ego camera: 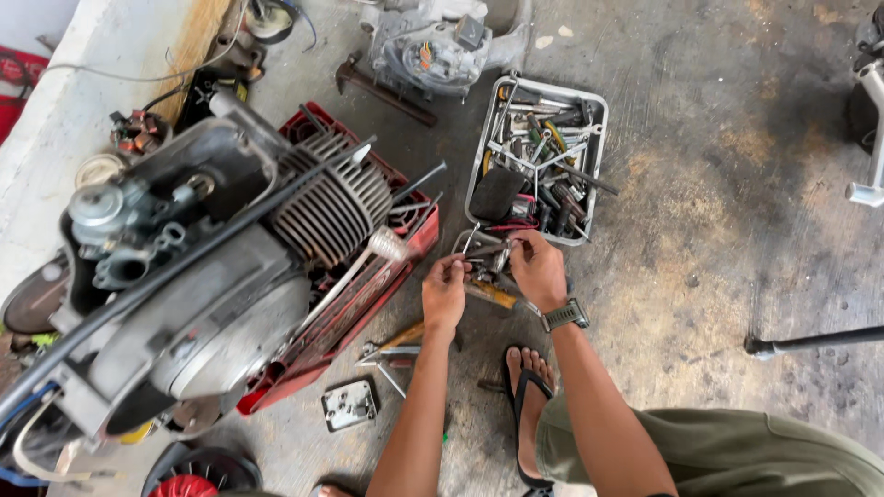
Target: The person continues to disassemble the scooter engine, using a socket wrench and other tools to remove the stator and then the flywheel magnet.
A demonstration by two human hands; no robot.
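Bare stained concrete floor [737,184] lies open to the right; left, a finned metal engine [212,267] on a red crate [368,294] crowds in. Between crate and grey tool tray [599,101], the left hand [445,294] and right hand [537,269] pinch closed on a small metal part [483,262] just below the tray's near edge.

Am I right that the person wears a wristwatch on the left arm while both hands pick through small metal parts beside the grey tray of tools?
Not quite: the wristwatch is on the right arm, not the left, as the head view shows. The rest holds: the left hand and right hand both handle small metal parts just beside the grey tray of tools.
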